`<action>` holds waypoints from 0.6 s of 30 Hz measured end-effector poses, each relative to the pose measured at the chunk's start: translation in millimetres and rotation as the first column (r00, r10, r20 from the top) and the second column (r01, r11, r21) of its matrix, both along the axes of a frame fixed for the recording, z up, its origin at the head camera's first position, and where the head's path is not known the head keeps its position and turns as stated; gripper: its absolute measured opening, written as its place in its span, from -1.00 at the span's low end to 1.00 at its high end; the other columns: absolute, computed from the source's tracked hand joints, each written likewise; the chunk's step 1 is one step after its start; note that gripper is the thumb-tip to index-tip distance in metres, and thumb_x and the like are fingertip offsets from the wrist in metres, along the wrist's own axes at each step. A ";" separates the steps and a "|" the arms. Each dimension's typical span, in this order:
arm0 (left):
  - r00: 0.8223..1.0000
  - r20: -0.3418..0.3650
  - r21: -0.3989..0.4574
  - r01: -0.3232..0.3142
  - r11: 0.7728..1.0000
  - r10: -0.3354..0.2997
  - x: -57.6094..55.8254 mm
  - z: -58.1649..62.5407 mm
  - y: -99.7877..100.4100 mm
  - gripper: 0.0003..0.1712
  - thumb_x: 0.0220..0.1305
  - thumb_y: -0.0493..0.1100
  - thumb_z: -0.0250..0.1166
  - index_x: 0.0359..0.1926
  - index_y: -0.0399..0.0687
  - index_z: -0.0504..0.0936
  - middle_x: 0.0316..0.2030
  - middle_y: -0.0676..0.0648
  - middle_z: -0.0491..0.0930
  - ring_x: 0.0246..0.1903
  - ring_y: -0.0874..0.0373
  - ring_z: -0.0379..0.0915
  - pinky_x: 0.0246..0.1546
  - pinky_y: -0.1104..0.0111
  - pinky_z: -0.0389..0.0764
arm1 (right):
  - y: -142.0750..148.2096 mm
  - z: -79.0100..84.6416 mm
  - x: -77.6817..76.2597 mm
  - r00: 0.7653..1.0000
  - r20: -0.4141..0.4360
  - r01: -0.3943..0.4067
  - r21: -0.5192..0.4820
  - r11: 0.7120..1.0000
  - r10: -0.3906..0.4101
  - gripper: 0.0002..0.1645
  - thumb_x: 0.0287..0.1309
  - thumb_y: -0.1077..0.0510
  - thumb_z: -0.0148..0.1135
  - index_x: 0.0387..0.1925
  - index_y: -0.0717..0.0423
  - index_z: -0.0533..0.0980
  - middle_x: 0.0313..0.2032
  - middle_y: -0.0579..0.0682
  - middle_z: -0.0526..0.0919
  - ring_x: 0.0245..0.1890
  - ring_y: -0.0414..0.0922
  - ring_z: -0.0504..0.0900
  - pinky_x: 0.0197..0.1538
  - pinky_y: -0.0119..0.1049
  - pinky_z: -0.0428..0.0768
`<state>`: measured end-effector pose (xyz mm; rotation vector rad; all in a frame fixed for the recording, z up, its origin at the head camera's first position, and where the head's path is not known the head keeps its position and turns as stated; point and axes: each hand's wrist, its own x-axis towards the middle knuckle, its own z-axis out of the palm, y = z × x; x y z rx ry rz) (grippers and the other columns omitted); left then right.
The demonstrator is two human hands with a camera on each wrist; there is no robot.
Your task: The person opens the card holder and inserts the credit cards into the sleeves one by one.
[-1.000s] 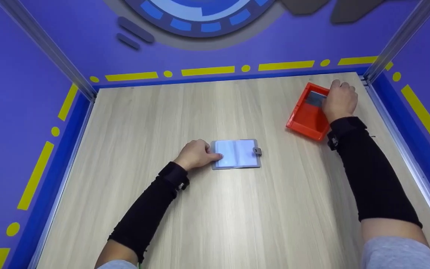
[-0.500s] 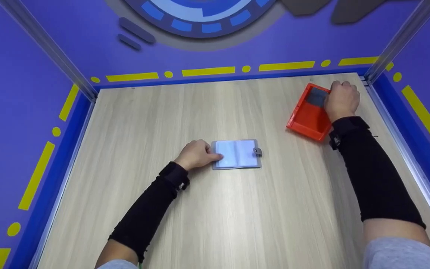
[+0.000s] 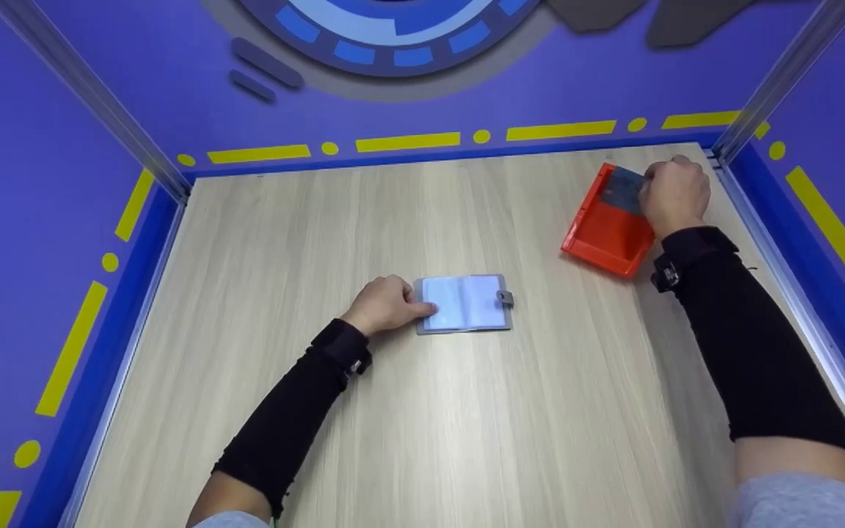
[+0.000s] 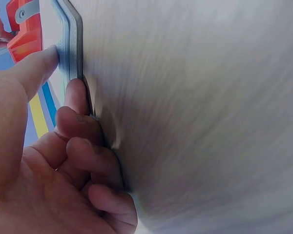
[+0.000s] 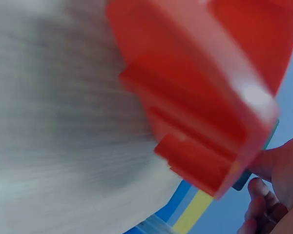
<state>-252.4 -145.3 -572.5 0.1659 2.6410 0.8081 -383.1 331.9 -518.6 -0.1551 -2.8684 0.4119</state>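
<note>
A grey card holder lies spread on the table, its clear sleeves showing and its snap strap on the right side. My left hand holds its left edge, the thumb on the sleeves and the index finger at the cover's edge, as the left wrist view shows. At the back right, my right hand pinches a dark flat card at the far end of a red bin. In the right wrist view, the card's dark edge shows between thumb and fingers, beyond the bin's wall.
The wood-grain table is bounded by blue-purple panels at the back and on both sides. Metal posts stand in the two back corners. The red bin sits near the back right corner.
My right hand has shifted slightly right, and more of the dark card shows, raised toward the bin's rim. My left hand and the card holder have stayed in place.
</note>
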 end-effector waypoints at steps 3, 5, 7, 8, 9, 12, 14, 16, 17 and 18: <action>1.000 0.005 0.001 -0.004 1.000 0.004 0.6 0.3 0.8 -0.36 0.28 0.30 0.58 -0.68 0.13 0.47 -0.66 0.20 0.34 -0.60 0.25 0.26 -0.53 0.37 0.25 | -0.5 8.5 2.5 0.998 0.062 0.002 -0.053 0.999 0.002 -0.65 0.48 0.22 0.14 0.05 0.36 0.70 0.05 0.46 0.69 0.10 0.45 0.63 0.22 0.37 0.58; 1.000 0.006 -0.003 -0.006 1.000 0.006 0.6 0.6 1.2 -0.37 0.29 0.31 0.57 -0.67 0.13 0.49 -0.66 0.20 0.36 -0.59 0.25 0.28 -0.52 0.37 0.27 | -0.8 15.6 4.5 0.993 0.118 0.009 -0.080 0.997 0.001 -0.62 0.50 0.18 0.13 0.09 0.35 0.69 0.09 0.45 0.70 0.13 0.42 0.62 0.25 0.34 0.58; 1.000 0.007 -0.011 -0.005 1.000 0.005 0.4 0.6 1.1 -0.38 0.29 0.32 0.57 -0.67 0.13 0.50 -0.65 0.20 0.37 -0.58 0.24 0.29 -0.51 0.36 0.27 | -1.3 22.8 7.1 0.987 0.159 0.012 -0.097 0.995 0.004 -0.59 0.51 0.15 0.11 0.12 0.34 0.68 0.13 0.45 0.70 0.15 0.40 0.61 0.27 0.32 0.56; 1.000 0.006 -0.014 -0.005 1.000 0.005 0.4 0.6 0.9 -0.38 0.29 0.32 0.57 -0.67 0.13 0.50 -0.65 0.20 0.37 -0.58 0.24 0.29 -0.51 0.36 0.28 | -1.8 26.1 8.5 0.985 0.170 0.012 -0.101 0.995 0.006 -0.58 0.51 0.14 0.09 0.13 0.34 0.68 0.14 0.45 0.69 0.16 0.40 0.60 0.28 0.32 0.55; 1.000 0.005 -0.015 -0.004 1.000 0.004 0.1 0.4 0.7 -0.38 0.29 0.32 0.57 -0.67 0.13 0.51 -0.66 0.20 0.37 -0.58 0.24 0.29 -0.51 0.36 0.28 | -2.8 29.3 10.0 0.985 0.171 0.010 -0.104 0.994 0.008 -0.57 0.51 0.14 0.09 0.14 0.34 0.68 0.14 0.45 0.69 0.16 0.39 0.60 0.28 0.32 0.54; 1.000 0.004 -0.013 -0.004 1.000 0.004 -0.1 0.0 0.3 -0.37 0.28 0.33 0.57 -0.67 0.13 0.50 -0.65 0.19 0.37 -0.59 0.24 0.29 -0.51 0.36 0.28 | -8.2 37.3 15.0 0.992 0.122 -0.010 -0.105 0.994 0.023 -0.58 0.50 0.15 0.08 0.10 0.35 0.69 0.11 0.46 0.71 0.13 0.41 0.61 0.24 0.33 0.55; 1.000 0.002 -0.011 -0.007 1.000 0.007 -0.2 -0.3 0.1 -0.37 0.28 0.33 0.57 -0.67 0.13 0.50 -0.66 0.19 0.37 -0.59 0.23 0.29 -0.51 0.35 0.28 | -14.9 41.3 19.4 0.996 0.071 -0.036 -0.113 0.993 0.045 -0.58 0.52 0.16 0.07 0.08 0.38 0.69 0.07 0.46 0.72 0.10 0.42 0.63 0.22 0.33 0.55; 1.000 -0.001 -0.012 -0.007 1.000 0.007 0.1 -0.5 0.2 -0.37 0.28 0.32 0.57 -0.68 0.13 0.50 -0.65 0.19 0.38 -0.58 0.23 0.30 -0.51 0.35 0.28 | -24.2 44.0 25.4 0.997 0.018 -0.070 -0.128 0.989 0.073 -0.59 0.56 0.15 0.08 0.07 0.39 0.70 0.03 0.46 0.74 0.07 0.41 0.65 0.20 0.32 0.56; 1.000 -0.002 -0.012 -0.005 1.000 0.005 0.3 -0.6 0.3 -0.38 0.28 0.32 0.57 -0.67 0.13 0.50 -0.65 0.19 0.38 -0.58 0.23 0.30 -0.50 0.36 0.28 | -29.6 44.8 29.3 0.996 0.003 -0.085 -0.143 0.986 0.086 -0.58 0.59 0.14 0.08 0.09 0.40 0.70 0.02 0.45 0.75 0.06 0.39 0.66 0.19 0.31 0.57; 1.000 -0.004 -0.012 -0.003 1.000 0.003 0.4 -0.7 0.5 -0.38 0.28 0.32 0.57 -0.67 0.14 0.51 -0.65 0.19 0.39 -0.58 0.23 0.31 -0.50 0.36 0.29 | -35.7 45.6 33.8 0.995 -0.007 -0.100 -0.159 0.982 0.100 -0.56 0.61 0.13 0.09 0.11 0.41 0.70 0.02 0.44 0.76 0.05 0.37 0.67 0.18 0.29 0.58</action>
